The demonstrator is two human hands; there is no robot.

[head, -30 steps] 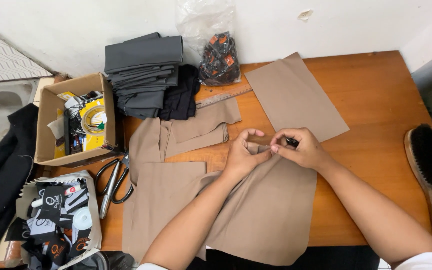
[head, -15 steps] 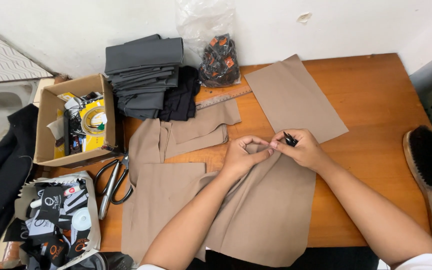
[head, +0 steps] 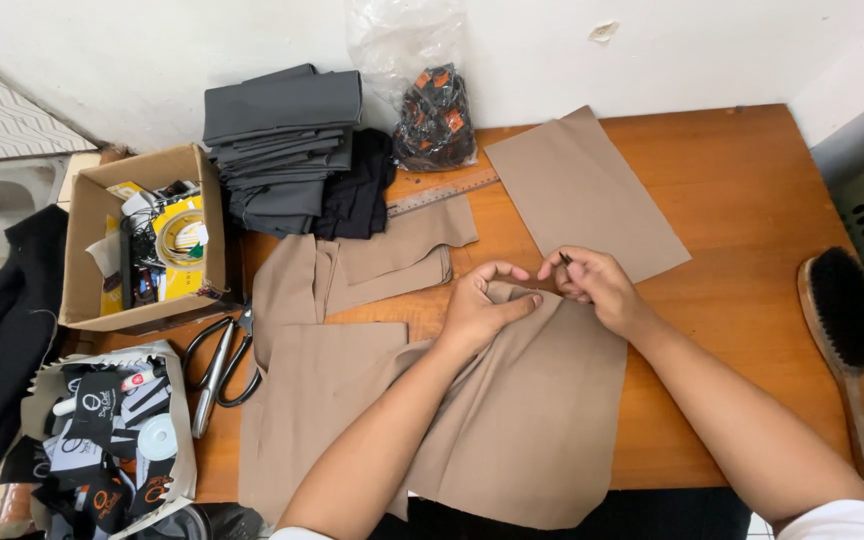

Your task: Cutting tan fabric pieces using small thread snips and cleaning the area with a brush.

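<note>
A large tan fabric piece (head: 522, 410) lies on the wooden table (head: 752, 190) in front of me. My left hand (head: 480, 305) pinches its top edge. My right hand (head: 592, 285) meets it at the same edge and holds a small dark tool (head: 564, 259) between thumb and fingers. Another flat tan piece (head: 584, 195) lies just beyond my right hand. More tan pieces (head: 352, 270) lie to the left of my left hand.
Black scissors (head: 220, 362) lie at the left. Behind them stands a cardboard box (head: 87, 250) of small items. A stack of folded grey and black cloth (head: 287, 135), a ruler (head: 442, 190) and a plastic bag (head: 432, 110) sit at the back. A brush (head: 847, 330) lies right.
My hands have shifted slightly along the fabric's top edge, staying together. Nothing else on the table has moved.
</note>
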